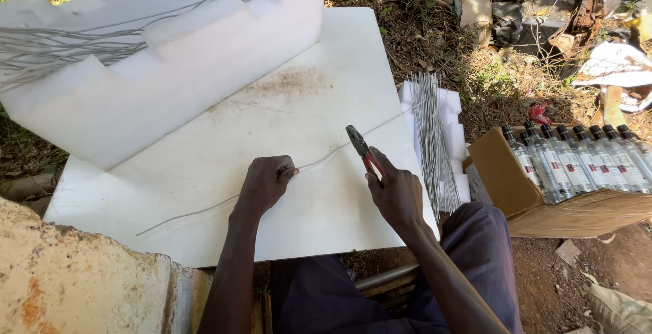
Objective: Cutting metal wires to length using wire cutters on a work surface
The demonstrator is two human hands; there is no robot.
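I see the left hand (266,182) pinching a long wire (204,206) flat on the white board (319,89). The right hand (396,195) grips red-handled pliers (361,149), jaws on the wire. Cut wires (433,140) lie right; bottles (584,157) fill a box (502,181) further right.

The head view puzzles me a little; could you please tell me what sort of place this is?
It looks like an informal outdoor work spot. A white board serves as a bench on bare ground with dry grass. The hands, left and right, work wire with pliers.
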